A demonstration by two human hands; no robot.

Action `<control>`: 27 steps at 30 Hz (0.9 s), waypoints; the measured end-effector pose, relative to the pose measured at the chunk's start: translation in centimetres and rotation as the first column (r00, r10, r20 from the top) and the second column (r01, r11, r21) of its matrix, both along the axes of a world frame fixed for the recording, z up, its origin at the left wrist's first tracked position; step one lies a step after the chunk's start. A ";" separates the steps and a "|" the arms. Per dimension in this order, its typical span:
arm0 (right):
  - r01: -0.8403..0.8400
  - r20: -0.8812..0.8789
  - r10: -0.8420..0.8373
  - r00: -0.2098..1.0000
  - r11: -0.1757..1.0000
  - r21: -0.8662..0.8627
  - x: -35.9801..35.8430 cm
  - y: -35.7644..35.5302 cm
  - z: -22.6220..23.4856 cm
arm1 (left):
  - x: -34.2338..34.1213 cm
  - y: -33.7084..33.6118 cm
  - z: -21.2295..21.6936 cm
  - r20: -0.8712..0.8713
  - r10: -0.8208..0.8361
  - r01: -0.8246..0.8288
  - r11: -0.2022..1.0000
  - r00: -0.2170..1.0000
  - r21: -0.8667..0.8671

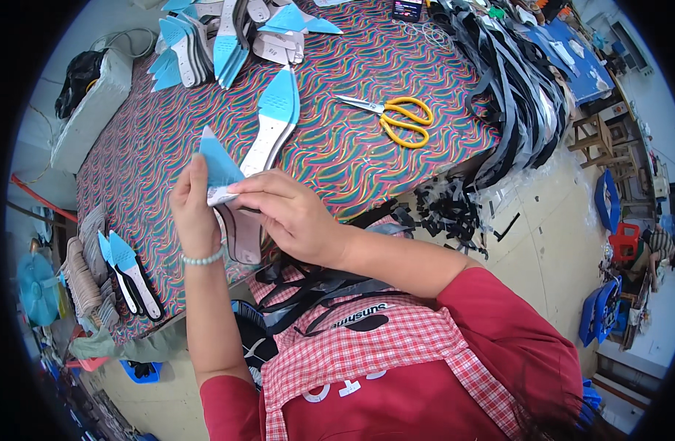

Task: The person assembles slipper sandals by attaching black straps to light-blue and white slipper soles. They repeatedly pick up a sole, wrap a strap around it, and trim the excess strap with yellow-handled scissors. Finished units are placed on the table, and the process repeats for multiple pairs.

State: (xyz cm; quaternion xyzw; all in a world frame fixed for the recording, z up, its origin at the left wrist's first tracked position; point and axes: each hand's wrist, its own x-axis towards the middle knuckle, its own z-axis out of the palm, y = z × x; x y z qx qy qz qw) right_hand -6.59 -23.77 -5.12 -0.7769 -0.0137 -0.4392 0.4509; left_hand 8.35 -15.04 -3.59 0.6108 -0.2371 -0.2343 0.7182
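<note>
My left hand [193, 206], with a beaded bracelet at the wrist, grips a pointed shoe insole [220, 160] by its edge. My right hand [297, 217] pinches the same insole near its middle with thumb and fingers. Its toe part is light blue and points up; its pale heel end hangs below the hands, edged in dark. Just beyond my hands lies a short stack of blue-and-white insoles [271, 121]. Scissors with yellow handles [405, 121] rest to the right on the patterned tablecloth [337, 173], blades pointing left.
More insole bundles [187, 51] are piled at the far left, and a few insoles [132, 275] lie at the near left beside grey folded material [84, 275]. Black and grey strips [510, 88] hang over the right table edge. Black scraps [448, 213] litter the floor below.
</note>
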 end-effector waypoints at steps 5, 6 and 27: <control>0.014 0.048 -0.005 0.999 0.981 -0.192 -1.4 -1.7 0.8 | 0.1 -3.2 0.4 -0.074 -0.015 0.015 1.000 0.997 0.000; -0.045 -0.004 0.045 0.999 0.984 -0.175 -1.5 -1.7 1.4 | -0.1 -3.0 0.6 -0.047 0.014 -0.013 1.000 0.999 0.020; 0.080 -0.127 -0.083 0.988 0.996 -0.026 -12.7 -1.7 3.8 | 17.7 1.1 -10.6 0.391 0.250 -0.406 0.827 0.886 0.390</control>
